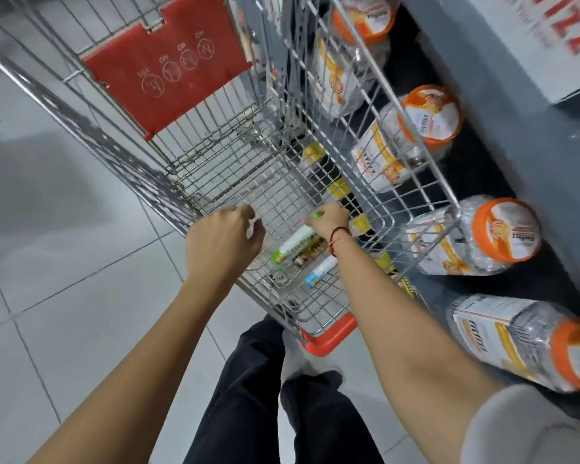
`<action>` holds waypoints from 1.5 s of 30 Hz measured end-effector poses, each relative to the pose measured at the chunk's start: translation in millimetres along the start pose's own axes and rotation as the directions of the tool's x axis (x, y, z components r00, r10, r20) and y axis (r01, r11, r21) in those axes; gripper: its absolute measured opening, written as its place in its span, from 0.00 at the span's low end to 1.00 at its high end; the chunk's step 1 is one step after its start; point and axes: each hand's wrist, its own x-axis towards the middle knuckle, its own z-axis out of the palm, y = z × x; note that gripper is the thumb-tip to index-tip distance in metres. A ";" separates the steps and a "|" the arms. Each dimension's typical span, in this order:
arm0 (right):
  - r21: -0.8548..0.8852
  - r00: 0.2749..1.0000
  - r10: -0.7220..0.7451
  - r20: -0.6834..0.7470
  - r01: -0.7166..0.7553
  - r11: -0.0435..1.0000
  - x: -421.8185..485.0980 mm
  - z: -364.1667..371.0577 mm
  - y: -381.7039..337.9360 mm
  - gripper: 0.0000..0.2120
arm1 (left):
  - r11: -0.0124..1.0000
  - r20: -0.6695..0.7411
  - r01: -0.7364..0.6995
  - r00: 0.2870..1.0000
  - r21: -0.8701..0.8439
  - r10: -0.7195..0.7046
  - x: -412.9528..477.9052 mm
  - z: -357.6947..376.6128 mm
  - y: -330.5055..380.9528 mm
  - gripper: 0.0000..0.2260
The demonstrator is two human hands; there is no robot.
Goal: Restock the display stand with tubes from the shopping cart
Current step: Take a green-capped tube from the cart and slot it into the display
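Observation:
Both my hands are down inside the wire shopping cart [215, 152], near its closest end. My right hand [330, 221] is closed over a tube whose green tip [317, 215] sticks out past the fingers. Under that hand, on the cart floor, lie a white tube with a green end [293, 245], a brown printed pack [310, 253] and a white and blue tube [320, 271]. My left hand [223, 237] is curled around a small white item [252, 226], seemingly a tube, mostly hidden by the fingers. The display stand is out of view.
A red seat flap [168, 68] hangs at the cart's far end. On the right, a low dark shelf [533, 182] holds clear jars with orange lids [503, 229]. Yellow tags [339, 189] line the shelf edge. Grey floor tiles [64, 262] lie to the left; my legs stand below.

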 end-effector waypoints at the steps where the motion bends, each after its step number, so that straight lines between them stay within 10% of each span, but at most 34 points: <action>1: 0.035 1.000 -0.013 -0.018 0.014 0.999 -10.0 -8.8 -2.2 0.23 | 1.000 -0.003 -0.009 1.000 -0.001 0.009 0.1 -1.2 0.5 0.08; 10: 0.298 0.966 -0.116 -0.231 0.184 0.937 -105.9 -104.3 -7.6 0.23 | 0.987 0.043 -0.142 0.988 -0.078 0.145 -6.6 -3.7 4.3 0.05; 19: 0.195 0.849 -0.243 -0.470 0.368 0.909 -226.8 -204.3 24.4 0.11 | 0.951 0.155 -0.274 0.943 -0.146 0.295 -12.2 -10.9 69.5 0.09; 29: 0.124 0.675 -0.157 -0.721 0.349 0.929 -351.4 -287.9 108.1 0.13 | 0.611 -0.166 -0.733 0.671 -0.299 0.723 -10.5 -41.2 242.3 0.18; 45: 0.122 0.500 -0.007 -0.866 0.226 0.966 -439.1 -354.6 193.0 0.14 | 0.406 0.011 -0.889 0.413 -0.214 0.911 -30.5 -28.9 349.1 0.22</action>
